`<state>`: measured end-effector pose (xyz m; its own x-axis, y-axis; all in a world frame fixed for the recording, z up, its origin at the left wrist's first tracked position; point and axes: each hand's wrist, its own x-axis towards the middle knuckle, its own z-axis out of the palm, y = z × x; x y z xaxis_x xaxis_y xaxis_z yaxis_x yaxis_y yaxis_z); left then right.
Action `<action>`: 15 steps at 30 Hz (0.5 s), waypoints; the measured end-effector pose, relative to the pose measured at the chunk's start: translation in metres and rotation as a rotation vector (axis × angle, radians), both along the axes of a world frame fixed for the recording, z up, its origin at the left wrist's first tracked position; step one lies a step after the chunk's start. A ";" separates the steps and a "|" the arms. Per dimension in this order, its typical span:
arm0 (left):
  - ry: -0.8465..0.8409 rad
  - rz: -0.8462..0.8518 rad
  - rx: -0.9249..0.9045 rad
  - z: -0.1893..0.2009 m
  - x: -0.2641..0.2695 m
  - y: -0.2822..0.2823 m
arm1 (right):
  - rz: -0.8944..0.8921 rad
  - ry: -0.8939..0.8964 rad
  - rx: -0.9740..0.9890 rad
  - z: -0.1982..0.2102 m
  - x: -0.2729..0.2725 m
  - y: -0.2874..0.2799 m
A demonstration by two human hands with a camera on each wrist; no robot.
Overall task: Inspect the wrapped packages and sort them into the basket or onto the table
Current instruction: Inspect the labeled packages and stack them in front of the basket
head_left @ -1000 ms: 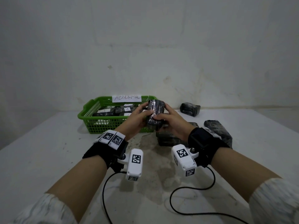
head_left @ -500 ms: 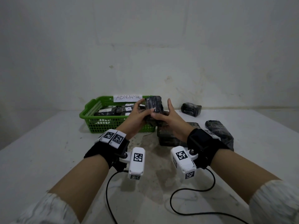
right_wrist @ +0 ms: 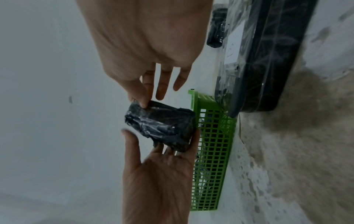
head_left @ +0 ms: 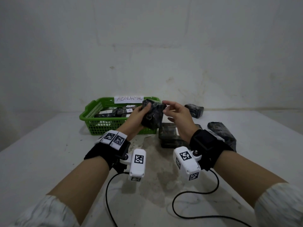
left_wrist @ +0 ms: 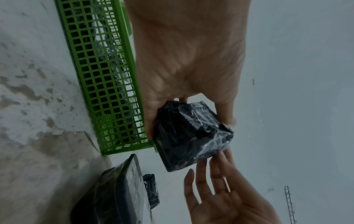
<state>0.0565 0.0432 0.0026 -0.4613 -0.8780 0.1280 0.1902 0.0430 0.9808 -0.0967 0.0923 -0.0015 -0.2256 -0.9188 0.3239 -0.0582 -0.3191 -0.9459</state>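
A black package in clear film (head_left: 153, 115) (left_wrist: 191, 136) (right_wrist: 161, 122) is held in the air in front of the green basket's right end. My left hand (head_left: 139, 115) (left_wrist: 191, 75) (right_wrist: 159, 174) grips it, thumb on one side and fingers under it. My right hand (head_left: 177, 112) (left_wrist: 220, 197) (right_wrist: 149, 45) is beside it with fingers nearly straight; only the fingertips (right_wrist: 142, 104) touch its upper corner. The green mesh basket (head_left: 98, 126) (left_wrist: 103, 75) (right_wrist: 212, 151) bears an "ABNORMAL" label (head_left: 129, 99) and holds several wrapped packages (head_left: 114, 111).
A stack of flat wrapped packages (head_left: 168, 135) (left_wrist: 118, 197) (right_wrist: 268, 60) lies on the white table (head_left: 49, 153) under my right wrist. A long package (head_left: 221, 133) lies to the right, a small one (head_left: 195, 110) at the back by the wall. Black cables (head_left: 196, 202) run near the front edge.
My right hand has come off its hold on the package and opened, so only its fingertips touch. The left hand has raised and turned the package slightly towards the basket.
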 end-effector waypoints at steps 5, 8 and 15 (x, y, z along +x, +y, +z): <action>0.011 0.001 0.041 -0.006 -0.001 -0.001 | 0.054 -0.055 0.046 0.007 0.001 -0.001; 0.012 -0.074 0.047 -0.007 -0.001 -0.001 | 0.105 -0.019 0.152 0.009 0.003 0.000; -0.159 -0.134 -0.019 -0.001 0.000 0.002 | 0.285 -0.072 0.222 0.010 0.006 0.009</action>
<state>0.0562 0.0447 0.0013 -0.5894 -0.8056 0.0602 0.0381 0.0467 0.9982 -0.0908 0.1011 0.0086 0.0342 -0.9942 0.1017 0.0729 -0.0990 -0.9924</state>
